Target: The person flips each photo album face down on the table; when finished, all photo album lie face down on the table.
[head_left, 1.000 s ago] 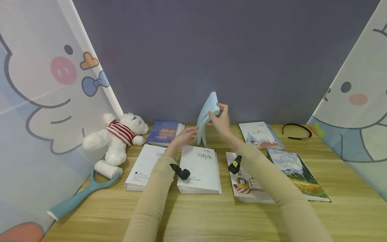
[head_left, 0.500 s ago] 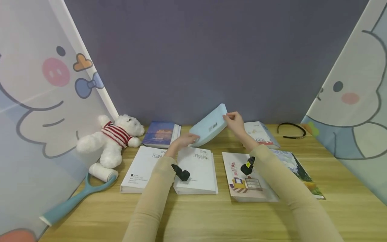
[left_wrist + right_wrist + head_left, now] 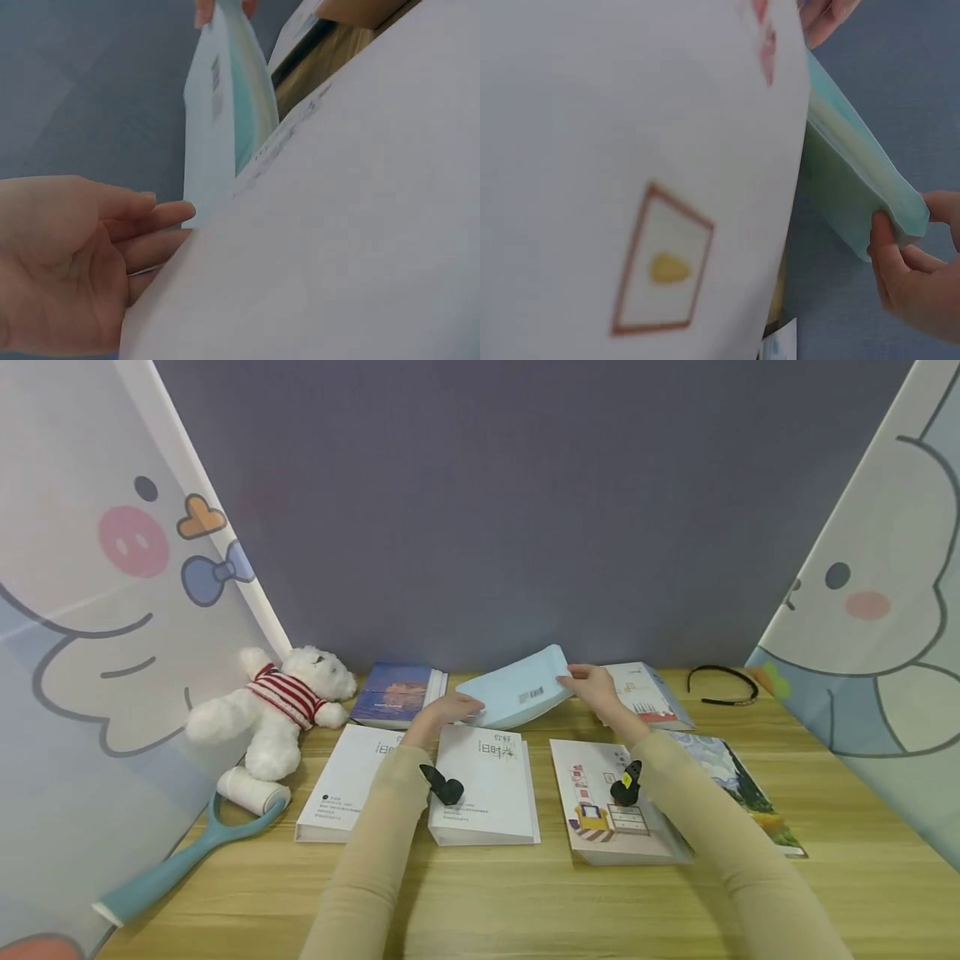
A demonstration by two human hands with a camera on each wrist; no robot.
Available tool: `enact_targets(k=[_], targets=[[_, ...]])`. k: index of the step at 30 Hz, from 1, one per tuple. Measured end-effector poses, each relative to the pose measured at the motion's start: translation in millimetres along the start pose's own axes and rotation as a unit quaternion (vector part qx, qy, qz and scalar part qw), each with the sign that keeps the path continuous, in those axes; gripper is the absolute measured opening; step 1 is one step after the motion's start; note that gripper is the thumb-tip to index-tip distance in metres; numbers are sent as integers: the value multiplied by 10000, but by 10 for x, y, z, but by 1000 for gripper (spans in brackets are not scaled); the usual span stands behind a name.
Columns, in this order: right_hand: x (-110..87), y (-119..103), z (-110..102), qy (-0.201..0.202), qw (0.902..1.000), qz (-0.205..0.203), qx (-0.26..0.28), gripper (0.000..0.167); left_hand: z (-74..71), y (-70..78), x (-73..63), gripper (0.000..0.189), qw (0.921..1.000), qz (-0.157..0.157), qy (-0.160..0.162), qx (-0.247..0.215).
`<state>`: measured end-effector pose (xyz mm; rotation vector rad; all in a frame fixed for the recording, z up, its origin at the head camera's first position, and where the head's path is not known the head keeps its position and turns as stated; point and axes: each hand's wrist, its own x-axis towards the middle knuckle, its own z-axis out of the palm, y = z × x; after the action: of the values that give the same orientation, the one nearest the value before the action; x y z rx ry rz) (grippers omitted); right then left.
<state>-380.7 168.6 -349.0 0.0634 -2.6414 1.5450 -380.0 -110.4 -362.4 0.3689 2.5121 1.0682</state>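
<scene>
At the back of the table, a light blue book (image 3: 517,690) slants up to the right, its barcode side facing me. My right hand (image 3: 597,692) pinches its upper right corner; in the right wrist view, the thumb and fingers (image 3: 883,229) lie on both sides of the corner of the book (image 3: 855,169). At the lower left end is my left hand (image 3: 448,710). In the left wrist view that hand (image 3: 90,262) has its fingers fairly straight, their tips right at the low end of the book (image 3: 206,150).
Two white books (image 3: 352,781) (image 3: 483,785) and a pink-white illustrated book (image 3: 615,827) lie in front. Behind are a blue-purple book (image 3: 393,692) and a white book (image 3: 641,689). A landscape-cover book (image 3: 757,797), headband (image 3: 723,685), teddy bear (image 3: 281,702) and lint roller (image 3: 195,860) lie at the sides.
The light blue book has gone from nearly upright to a low slant, its barcode side turning toward me. My right hand has moved right and down with its corner; the left has shifted slightly down.
</scene>
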Motion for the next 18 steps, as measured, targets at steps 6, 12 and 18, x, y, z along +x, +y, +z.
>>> enact_targets(k=[6, 12, 18], targets=[[36, 110, 1, -303, 9986, 136, -403, 53, -74, -132, -7, 48, 9998, 25, -98, 145], [69, 167, -10, -508, 9956, 244, -749, 51, -59, -183, -25, 48, 9999, 56, 33, -98], [53, 203, 1, -1020, 9831, 191, -1508, 50, -3, -246, -43, 50, 9986, 21, 15, -532]])
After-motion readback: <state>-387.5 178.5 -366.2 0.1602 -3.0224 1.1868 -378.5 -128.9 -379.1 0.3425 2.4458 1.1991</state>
